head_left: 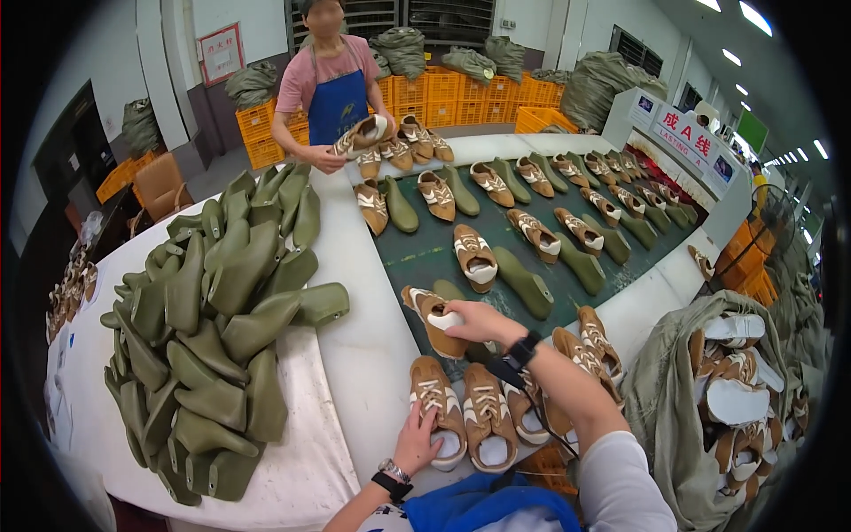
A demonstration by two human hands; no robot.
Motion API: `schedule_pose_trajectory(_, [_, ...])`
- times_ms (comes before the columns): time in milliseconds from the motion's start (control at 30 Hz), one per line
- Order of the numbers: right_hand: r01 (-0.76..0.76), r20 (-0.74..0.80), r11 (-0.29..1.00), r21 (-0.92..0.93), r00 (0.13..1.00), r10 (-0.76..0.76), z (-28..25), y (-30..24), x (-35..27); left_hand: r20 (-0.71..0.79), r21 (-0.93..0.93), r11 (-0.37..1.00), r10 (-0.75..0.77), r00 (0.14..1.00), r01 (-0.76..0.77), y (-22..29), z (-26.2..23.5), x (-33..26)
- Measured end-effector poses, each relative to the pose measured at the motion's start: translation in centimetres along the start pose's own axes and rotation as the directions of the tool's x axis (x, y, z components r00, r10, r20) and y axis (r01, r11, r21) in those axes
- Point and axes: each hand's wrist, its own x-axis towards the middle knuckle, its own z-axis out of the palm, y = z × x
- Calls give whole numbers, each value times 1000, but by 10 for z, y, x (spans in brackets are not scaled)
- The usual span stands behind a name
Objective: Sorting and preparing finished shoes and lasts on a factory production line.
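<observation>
Head view, right hand [474,321]: I see my fingers curled over the heel of a tan shoe upper [432,321] at the belt's [417,257] near end; toe points up-left.
Head view, left hand [417,439]: fingers spread, resting on another upper [436,410] at the white table's [368,355] edge.
Nearer hand: right.
Room: green lasts [213,328] heaped left; sack of uppers [709,390] right; open belt ahead.

Orange plastic crates [461,97] stack along the back wall at upper centre, stuffed grey-green sacks [596,84] piled on them; ceiling strip lights [753,16] glow at upper right; grey floor [222,173] shows at upper left, beside a brown chair [161,182].
</observation>
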Motion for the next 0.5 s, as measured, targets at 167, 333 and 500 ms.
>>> schedule_pose_trajectory(167, [-137,-116,971,-198,986,116,59,44,84,79,-96,993,-60,995,67,0,0,0])
schedule_pose_trajectory(333, [-161,-205,985,-54,968,147,111,70,130,105,-143,985,-86,991,101,-3,-1,-7])
schedule_pose_trajectory(500, [-135,-152,988,-71,981,123,103,79,110,117,-141,985,-81,990,97,-2,-5,-4])
